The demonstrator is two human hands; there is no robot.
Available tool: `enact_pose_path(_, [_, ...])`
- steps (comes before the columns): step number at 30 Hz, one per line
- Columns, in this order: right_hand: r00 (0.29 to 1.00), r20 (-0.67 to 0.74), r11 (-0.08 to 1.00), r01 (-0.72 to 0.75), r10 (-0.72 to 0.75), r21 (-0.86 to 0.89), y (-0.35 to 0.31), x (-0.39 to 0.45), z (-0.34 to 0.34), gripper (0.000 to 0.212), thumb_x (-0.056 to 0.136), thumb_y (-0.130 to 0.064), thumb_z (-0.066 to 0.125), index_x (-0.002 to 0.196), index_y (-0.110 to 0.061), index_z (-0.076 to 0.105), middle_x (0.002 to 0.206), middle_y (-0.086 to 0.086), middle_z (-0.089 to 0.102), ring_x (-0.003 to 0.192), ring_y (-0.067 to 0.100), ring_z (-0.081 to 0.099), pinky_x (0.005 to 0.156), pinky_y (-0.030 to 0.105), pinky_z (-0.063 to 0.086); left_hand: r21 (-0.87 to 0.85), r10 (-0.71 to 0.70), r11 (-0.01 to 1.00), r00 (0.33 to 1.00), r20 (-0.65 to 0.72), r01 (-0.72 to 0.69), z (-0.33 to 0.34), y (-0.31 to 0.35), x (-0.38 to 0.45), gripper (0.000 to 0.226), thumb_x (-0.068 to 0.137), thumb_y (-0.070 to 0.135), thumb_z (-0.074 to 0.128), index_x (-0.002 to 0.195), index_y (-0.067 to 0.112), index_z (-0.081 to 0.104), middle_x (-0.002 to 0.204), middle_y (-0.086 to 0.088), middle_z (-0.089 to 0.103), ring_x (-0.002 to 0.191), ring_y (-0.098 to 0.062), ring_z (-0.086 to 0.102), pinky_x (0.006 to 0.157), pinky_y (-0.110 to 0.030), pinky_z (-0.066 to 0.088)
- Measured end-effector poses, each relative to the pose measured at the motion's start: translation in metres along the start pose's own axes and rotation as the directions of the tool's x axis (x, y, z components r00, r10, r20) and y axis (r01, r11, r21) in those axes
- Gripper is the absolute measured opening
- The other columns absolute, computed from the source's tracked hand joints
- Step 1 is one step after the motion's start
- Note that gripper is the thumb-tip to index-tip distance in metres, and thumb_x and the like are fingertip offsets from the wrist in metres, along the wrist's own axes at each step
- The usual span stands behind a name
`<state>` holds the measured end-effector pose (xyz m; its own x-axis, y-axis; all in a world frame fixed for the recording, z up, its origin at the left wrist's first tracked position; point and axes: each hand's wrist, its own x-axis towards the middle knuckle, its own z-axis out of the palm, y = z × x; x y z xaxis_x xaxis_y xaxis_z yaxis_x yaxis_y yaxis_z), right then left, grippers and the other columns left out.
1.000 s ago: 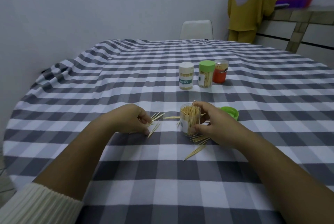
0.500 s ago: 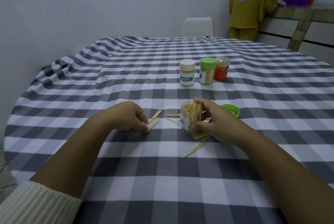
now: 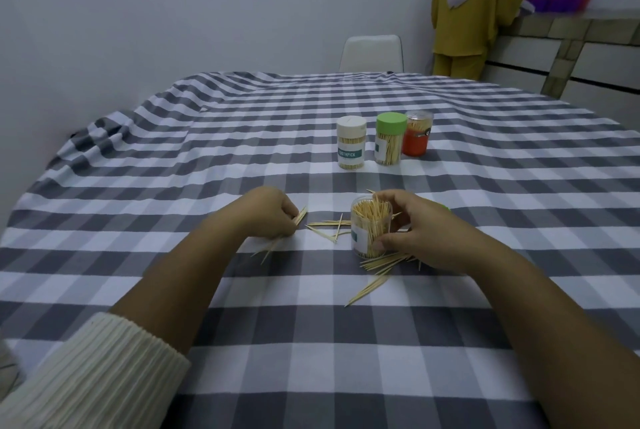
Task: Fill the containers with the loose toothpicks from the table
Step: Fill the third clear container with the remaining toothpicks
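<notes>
Wooden toothpicks (image 3: 375, 264) (clear plastic container (image 3: 370, 227)) on matt tablecloth (image 3: 242, 151).

Three capped jars (image 3: 386, 144) block the cloth's (image 3: 207, 158) middle.

Green lid (image 3: 446, 208) almost wholly hidden behind right hand (image 3: 420, 232). Fingertips of left hand (image 3: 266, 215) curled under, out of sight, so grip on toothpick bundle (image 3: 300, 217) perhaps a pinch. Label (image 3: 360, 239) on open container (image 3: 371, 229) too small to read. Standing person (image 3: 479, 2) cut off at top edge.

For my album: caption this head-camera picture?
Left hand gathers toothpicks; right hand grips the open container.
</notes>
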<state>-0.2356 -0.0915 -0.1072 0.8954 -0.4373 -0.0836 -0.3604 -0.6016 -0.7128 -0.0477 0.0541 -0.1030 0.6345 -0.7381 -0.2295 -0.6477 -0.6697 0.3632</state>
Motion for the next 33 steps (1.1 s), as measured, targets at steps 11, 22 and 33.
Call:
enact_pose_path(11, [0.999, 0.01, 0.999, -0.032, 0.031, 0.028, 0.006, 0.0, -0.01, 0.064, 0.081, -0.016, 0.071, 0.136, -0.03, 0.039, 0.116, -0.008, 0.057, 0.092, 0.004, 0.058, 0.071, 0.016, 0.051, -0.086, 0.135, 0.988, 0.989, 0.067, -0.129, 0.008, 0.029, 0.008, 0.032, 0.091, 0.016, 0.058, 0.122, 0.024, 0.063, 0.101, 0.007, 0.065, 0.086, -0.011, 0.056, 0.076, -0.02, 0.049])
enact_pose_path(22, [1.0, 0.01, 0.999, -0.027, 0.027, 0.026, 0.006, 0.001, -0.011, 0.065, 0.081, -0.016, 0.071, 0.136, -0.029, 0.04, 0.118, -0.007, 0.056, 0.096, 0.007, 0.058, 0.079, 0.023, 0.054, 0.142, -0.045, 0.99, 0.986, 0.162, 0.022, -0.014, -0.005, -0.011, 0.022, 0.088, 0.015, 0.062, 0.11, 0.011, 0.066, 0.099, -0.003, 0.063, 0.078, -0.012, 0.057, 0.074, -0.021, 0.05])
enact_pose_path(33, [0.999, 0.025, 1.0, -0.022, 0.022, 0.017, 0.008, 0.0, -0.013, 0.065, 0.079, -0.016, 0.073, 0.134, -0.031, 0.041, 0.114, -0.011, 0.056, 0.094, 0.004, 0.057, 0.077, 0.019, 0.051, -0.041, 0.136, 0.99, 0.991, 0.019, -0.135, 0.011, 0.036, 0.022, 0.024, 0.092, 0.014, 0.057, 0.112, 0.018, 0.07, 0.105, 0.003, 0.068, 0.086, -0.01, 0.058, 0.077, -0.02, 0.045])
